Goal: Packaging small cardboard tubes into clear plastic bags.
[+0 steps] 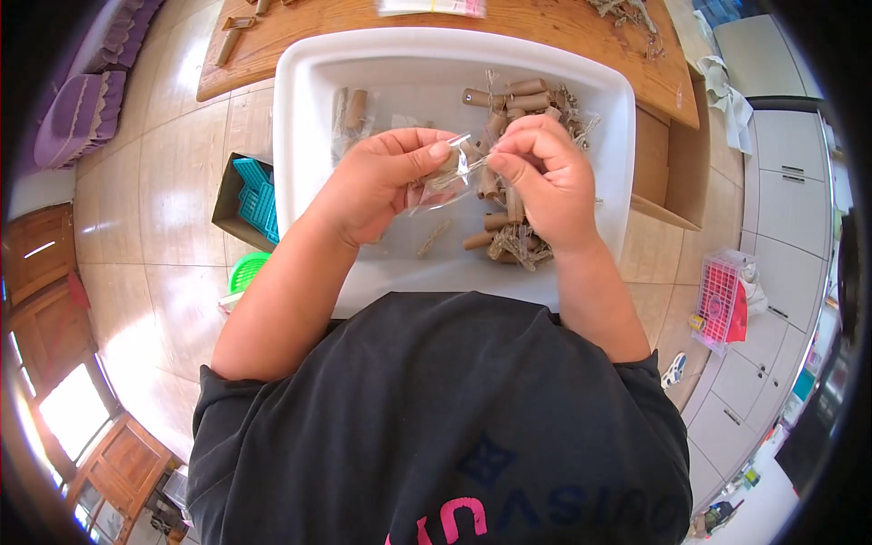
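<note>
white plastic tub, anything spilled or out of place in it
One small beige stringy bundle lies loose in the white plastic tub, apart from the jumbled brown tubes on its right side; nothing looks spilled.

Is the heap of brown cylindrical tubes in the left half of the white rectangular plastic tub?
No, the heap of tubes lies in the right half of the tub, partly behind the right hand.

The left hand (386, 177) sits at 11 o'clock, thumb (427, 159) pressed toward bent fingers; the left forearm (289, 289) slants up from 8. The right hand (549, 186), toward 1 o'clock, pinches, fingers curled; the right forearm (599, 295) rises from 4.
</note>
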